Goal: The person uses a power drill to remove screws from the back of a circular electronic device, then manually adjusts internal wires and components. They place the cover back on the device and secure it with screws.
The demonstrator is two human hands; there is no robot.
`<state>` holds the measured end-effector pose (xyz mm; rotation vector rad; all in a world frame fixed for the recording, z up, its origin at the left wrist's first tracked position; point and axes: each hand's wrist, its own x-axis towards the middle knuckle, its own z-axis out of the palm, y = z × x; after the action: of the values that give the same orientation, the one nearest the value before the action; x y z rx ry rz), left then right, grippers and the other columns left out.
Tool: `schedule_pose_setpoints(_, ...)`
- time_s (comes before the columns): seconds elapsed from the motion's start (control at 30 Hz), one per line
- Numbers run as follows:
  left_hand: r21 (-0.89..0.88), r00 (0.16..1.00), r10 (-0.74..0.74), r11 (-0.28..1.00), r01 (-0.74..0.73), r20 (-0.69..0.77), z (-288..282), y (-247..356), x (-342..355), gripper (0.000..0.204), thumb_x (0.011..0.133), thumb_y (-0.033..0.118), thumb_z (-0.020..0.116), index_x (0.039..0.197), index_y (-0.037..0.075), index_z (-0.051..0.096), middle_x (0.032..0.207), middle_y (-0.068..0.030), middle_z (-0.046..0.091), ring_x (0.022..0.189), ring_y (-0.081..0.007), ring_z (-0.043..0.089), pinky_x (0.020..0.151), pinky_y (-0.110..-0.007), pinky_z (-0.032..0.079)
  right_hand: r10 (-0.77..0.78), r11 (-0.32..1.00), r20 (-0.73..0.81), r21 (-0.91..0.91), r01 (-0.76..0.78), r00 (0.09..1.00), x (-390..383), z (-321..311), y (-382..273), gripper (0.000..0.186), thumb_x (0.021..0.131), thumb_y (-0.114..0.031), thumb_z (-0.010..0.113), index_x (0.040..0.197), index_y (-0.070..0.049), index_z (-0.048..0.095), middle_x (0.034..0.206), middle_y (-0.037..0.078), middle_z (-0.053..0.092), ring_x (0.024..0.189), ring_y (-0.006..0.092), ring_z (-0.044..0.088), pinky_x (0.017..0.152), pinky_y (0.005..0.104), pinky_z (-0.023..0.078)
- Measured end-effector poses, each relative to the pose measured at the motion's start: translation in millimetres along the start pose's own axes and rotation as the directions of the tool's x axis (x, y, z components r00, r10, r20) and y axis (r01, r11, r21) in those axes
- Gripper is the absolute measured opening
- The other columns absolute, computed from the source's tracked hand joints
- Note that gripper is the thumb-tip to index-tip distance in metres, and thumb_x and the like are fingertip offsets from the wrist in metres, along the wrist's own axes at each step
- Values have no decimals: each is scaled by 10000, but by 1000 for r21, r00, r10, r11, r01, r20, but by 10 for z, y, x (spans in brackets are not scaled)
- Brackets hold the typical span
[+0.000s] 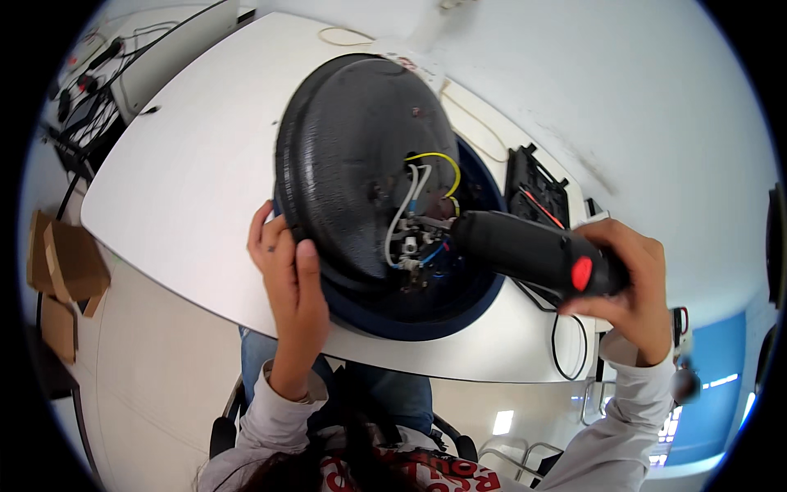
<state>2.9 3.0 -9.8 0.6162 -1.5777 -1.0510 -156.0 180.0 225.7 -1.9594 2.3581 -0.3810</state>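
On the white table, a round black pan-shaped part (pixel 352 156) of an appliance stands tilted over a dark blue round housing (pixel 410 324). White, yellow and blue wires (pixel 447 168) run from the pan's underside to metal fittings (pixel 410 246) at its lower right. My left hand (pixel 287 262) grips the pan's left rim, thumb in front and fingers along the edge. In my right hand (pixel 627 279) is a black handheld power tool (pixel 525 254) with a red button. Its front end points at the fittings and covers part of them; whether it touches them I cannot tell.
An open black tool case (pixel 537 184) with a red-and-black stick-like tool lies to the right. A black cable (pixel 566 344) loops over the table's right edge. A pale cord (pixel 484 135) runs behind the appliance beside the wall. Cardboard boxes (pixel 74 258) stand at far left.
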Motion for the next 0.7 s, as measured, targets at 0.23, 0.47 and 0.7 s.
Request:
schedule_pose_setpoints(0.23,39,1000,5,999,-5,-9,27,-56,-26,330,993,218,370,1124,-36,534,1285,-145,479,1339,-350,237,1056,-451,218,-146,964,31,-219,149,989,-52,63,-43,551,644,-342,804,1039,-62,541,918,96,574,635,293,590,527,325,464)
schedule_pose_setpoints(0.47,51,1000,13,999,-12,-15,-12,-45,-1,326,994,213,371,1120,-46,525,1262,-154,496,1333,-345,253,1053,-438,226,-63,982,-54,-182,52,997,-86,119,-64,632,552,-281,890,960,-23,482,944,140,558,701,234,574,612,295,493)
schedule_pose_setpoints(0.7,42,1000,15,999,-14,-14,6,-36,2,314,992,204,380,1109,-48,525,1255,-156,500,1332,-344,251,1049,-439,230,-129,982,-80,-150,116,988,-80,136,-19,534,616,-257,836,932,-37,467,950,108,555,638,261,577,549,305,466)
